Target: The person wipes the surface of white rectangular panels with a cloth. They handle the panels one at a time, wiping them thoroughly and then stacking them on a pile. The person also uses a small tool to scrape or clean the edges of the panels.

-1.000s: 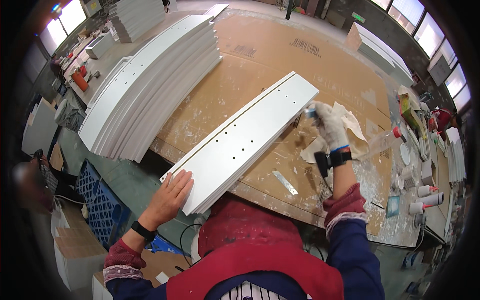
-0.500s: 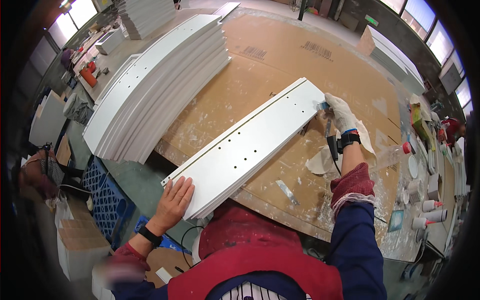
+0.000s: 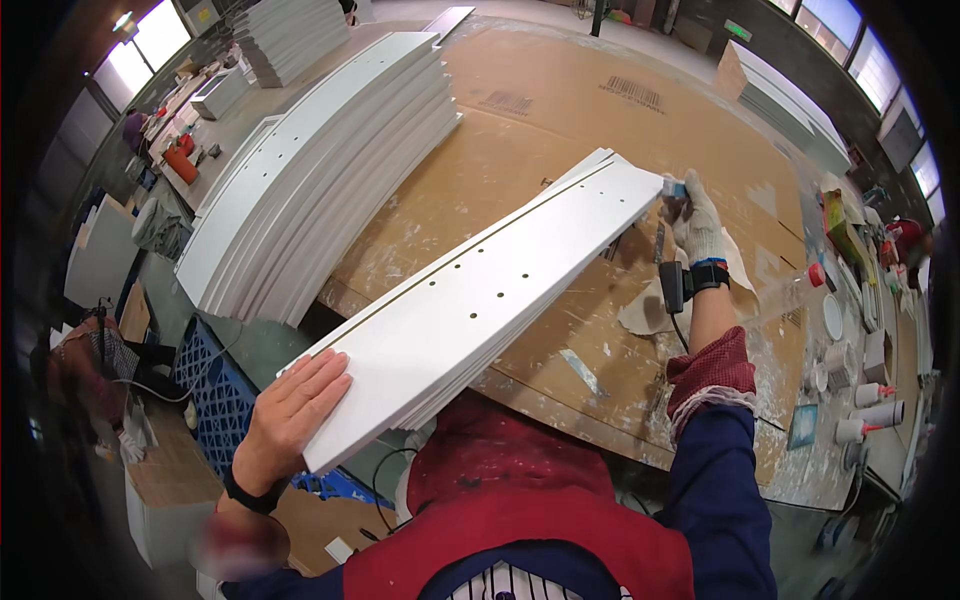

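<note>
A long white panel with small dark holes and a groove along one edge lies slantwise on top of a stack of similar panels. My bare left hand grips its near-left end, fingers flat on top and the thumb hidden. The panel sits askew over those beneath, its near end jutting past them toward me. At the far-right corner, my gloved right hand is closed on a small blue-grey scraper-like piece, which is at the panel's end edge. The glove partly hides this piece.
A tall stack of white panels stands at left on the cardboard-covered table. A metal strip, cloth, clear bottle and several glue bottles lie to the right. A blue crate is below left.
The top panel has slid toward me and down-left, out of line with the stack. My left hand moved with its near end; my right hand shifted slightly right and away.
</note>
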A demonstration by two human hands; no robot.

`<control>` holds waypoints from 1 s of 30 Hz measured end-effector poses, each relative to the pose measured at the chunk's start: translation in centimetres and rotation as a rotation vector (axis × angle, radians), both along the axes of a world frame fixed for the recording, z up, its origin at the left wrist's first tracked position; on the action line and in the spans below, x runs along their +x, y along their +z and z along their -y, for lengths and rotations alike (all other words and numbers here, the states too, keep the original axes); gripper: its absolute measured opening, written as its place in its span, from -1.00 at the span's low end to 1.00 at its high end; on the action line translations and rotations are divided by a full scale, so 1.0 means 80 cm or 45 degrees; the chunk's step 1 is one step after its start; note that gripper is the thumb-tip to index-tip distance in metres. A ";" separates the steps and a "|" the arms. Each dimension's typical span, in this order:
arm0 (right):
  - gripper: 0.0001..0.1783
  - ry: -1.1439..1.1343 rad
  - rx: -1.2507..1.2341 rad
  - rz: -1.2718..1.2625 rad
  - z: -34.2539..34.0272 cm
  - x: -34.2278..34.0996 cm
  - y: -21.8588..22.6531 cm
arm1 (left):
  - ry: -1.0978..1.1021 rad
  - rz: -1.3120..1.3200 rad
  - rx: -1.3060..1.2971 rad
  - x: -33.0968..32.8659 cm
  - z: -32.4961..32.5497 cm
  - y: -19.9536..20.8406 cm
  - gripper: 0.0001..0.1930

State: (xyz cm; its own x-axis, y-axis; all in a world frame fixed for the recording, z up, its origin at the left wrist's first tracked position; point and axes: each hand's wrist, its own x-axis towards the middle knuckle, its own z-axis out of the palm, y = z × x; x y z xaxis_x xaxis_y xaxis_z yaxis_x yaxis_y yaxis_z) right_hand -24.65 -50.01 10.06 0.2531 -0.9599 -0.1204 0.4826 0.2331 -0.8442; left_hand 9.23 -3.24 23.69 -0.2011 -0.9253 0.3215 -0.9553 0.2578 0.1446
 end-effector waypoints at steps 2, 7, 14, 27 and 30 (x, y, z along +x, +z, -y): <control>-0.54 -0.077 -0.111 0.182 -0.013 0.020 0.023 | 0.032 -0.253 -0.018 -0.001 -0.008 0.004 -0.66; -0.56 -0.054 -0.095 0.268 -0.031 0.026 0.039 | 0.533 -1.783 -0.013 0.019 -0.057 -0.073 -0.52; -0.59 0.053 -0.048 0.054 -0.080 0.005 -0.009 | 0.589 -2.506 -0.061 -0.007 -0.062 -0.155 -0.44; -0.76 -0.016 0.112 -0.243 -0.148 -0.011 -0.029 | 0.499 -2.927 0.151 -0.034 -0.079 -0.217 -0.41; -0.74 0.086 0.093 -0.412 -0.146 -0.011 -0.029 | 0.480 -2.955 0.157 -0.036 -0.077 -0.214 -0.41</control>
